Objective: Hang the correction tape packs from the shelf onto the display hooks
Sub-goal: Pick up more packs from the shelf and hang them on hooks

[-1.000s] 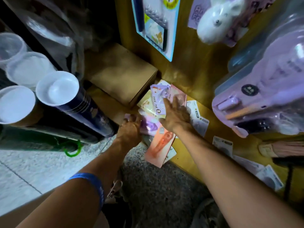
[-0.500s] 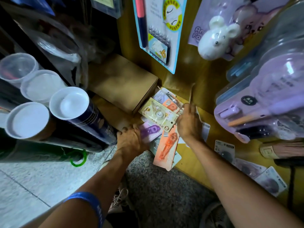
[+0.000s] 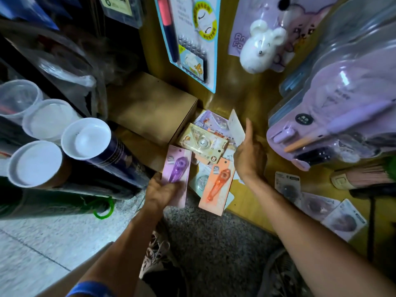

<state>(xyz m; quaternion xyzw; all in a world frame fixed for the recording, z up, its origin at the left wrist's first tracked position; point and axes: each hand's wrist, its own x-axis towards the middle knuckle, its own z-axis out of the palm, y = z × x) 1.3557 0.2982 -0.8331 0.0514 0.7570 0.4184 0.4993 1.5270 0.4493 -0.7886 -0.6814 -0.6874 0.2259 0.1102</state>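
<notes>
A pile of correction tape packs lies on the low wooden shelf (image 3: 252, 209), with a yellow pack (image 3: 202, 142) on top and an orange pack (image 3: 216, 185) overhanging the shelf edge. My left hand (image 3: 160, 195) grips the lower end of a purple pack (image 3: 176, 166), lifted off the pile's left side. At the pile's right side, my right hand (image 3: 250, 155) holds a white-backed pack (image 3: 235, 125) tilted upright. No display hook shows clearly.
A brown cardboard box (image 3: 150, 108) stands on the shelf left of the pile. White-capped tubes (image 3: 85, 138) lean at the left. Blister-packed goods hang above: a pen card (image 3: 188, 39), a white rabbit toy (image 3: 259, 50), large purple packs (image 3: 334, 108). More flat packs (image 3: 287, 185) lie to the right.
My left hand has pulled the purple pack out of the pile and raised it. My right hand still holds its upright pack; the view has tilted upward.
</notes>
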